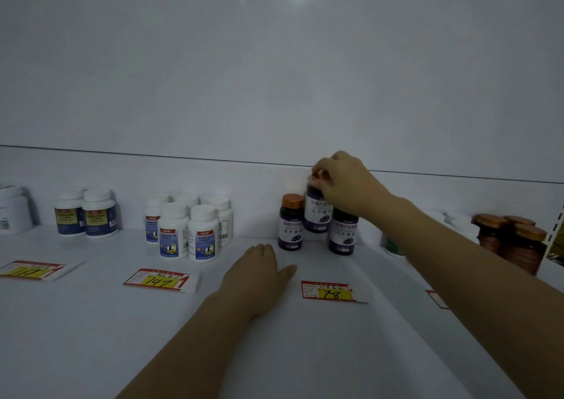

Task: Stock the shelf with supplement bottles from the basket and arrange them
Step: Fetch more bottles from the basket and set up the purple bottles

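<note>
Three dark purple supplement bottles with white labels stand close together on the white shelf (pixel 305 353). My right hand (pixel 341 182) grips the copper cap of the raised middle bottle (pixel 317 212), which sits behind and above the other two. The left purple bottle (pixel 291 223) shows its copper cap; the right purple bottle (pixel 343 232) is partly hidden under my wrist. My left hand (pixel 259 272) rests flat on the shelf in front of them, fingers straight, holding nothing. No basket is in view.
White bottles with blue labels (pixel 186 231) stand mid-left, two darker-labelled ones (pixel 87 212) further left, a white jar (pixel 12 209) at the edge. Brown jars with copper lids (pixel 512 240) stand at right. Price tags 147 (pixel 161 280) and 78 (pixel 331 291) lie along the front.
</note>
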A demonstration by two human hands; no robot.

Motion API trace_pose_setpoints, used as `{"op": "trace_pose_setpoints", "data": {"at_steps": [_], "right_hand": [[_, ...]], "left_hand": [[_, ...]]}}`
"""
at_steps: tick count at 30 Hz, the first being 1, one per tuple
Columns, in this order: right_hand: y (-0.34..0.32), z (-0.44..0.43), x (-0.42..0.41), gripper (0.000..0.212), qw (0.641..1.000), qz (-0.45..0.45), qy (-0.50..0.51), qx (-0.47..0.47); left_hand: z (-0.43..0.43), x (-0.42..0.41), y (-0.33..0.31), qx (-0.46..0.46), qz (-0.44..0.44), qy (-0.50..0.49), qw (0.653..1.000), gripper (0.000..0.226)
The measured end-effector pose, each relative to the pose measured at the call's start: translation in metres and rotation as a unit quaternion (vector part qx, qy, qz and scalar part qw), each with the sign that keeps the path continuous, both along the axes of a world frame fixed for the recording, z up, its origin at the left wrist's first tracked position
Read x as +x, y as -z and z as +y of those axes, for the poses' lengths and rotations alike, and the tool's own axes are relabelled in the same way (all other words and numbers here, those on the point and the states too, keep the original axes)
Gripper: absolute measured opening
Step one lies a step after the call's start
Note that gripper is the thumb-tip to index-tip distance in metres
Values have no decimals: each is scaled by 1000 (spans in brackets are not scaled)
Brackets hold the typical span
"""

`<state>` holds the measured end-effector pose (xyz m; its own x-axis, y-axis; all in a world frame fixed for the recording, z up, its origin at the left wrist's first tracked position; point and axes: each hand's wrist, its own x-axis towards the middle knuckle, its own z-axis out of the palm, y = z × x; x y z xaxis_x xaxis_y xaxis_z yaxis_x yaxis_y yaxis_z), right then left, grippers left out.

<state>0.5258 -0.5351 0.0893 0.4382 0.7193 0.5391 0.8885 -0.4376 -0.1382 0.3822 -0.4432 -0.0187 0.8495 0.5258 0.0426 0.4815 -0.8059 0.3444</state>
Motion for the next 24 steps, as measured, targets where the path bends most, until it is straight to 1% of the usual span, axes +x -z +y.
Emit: {"op": "trace_pose_setpoints", "data": {"at_steps": [3, 6, 7, 10, 14, 17, 20, 24], "right_hand": [[-17, -12, -11, 29, 999, 3, -18, 49], [-23, -25, -24, 26, 995, 43, -37, 88], [-23, -28, -28, 26, 992, 64, -44, 99], [-11, -36, -36, 26, 980, 136, -58, 133], [13, -36, -36, 22, 956, 223, -62, 180], [24, -37, -29, 20, 935, 287, -81, 192], [29, -40, -22, 23, 911, 350, -107, 191], [34, -46, -18, 22, 886, 394, -129, 207]], "left_hand": [[-8, 0, -10, -66, -108, 20, 992, 80], [-17, 2, -21, -168, -200, 54, 964, 82], [-19, 3, -24, -200, -219, 64, 953, 79], [-21, 4, -29, -279, -262, 88, 920, 58], [-24, 0, -30, -280, -252, 120, 918, 40], [-23, -3, -29, -321, -242, 137, 905, 35], [-20, -4, -29, -347, -225, 140, 900, 34], [-22, -4, -28, -355, -190, 142, 904, 38]]}}
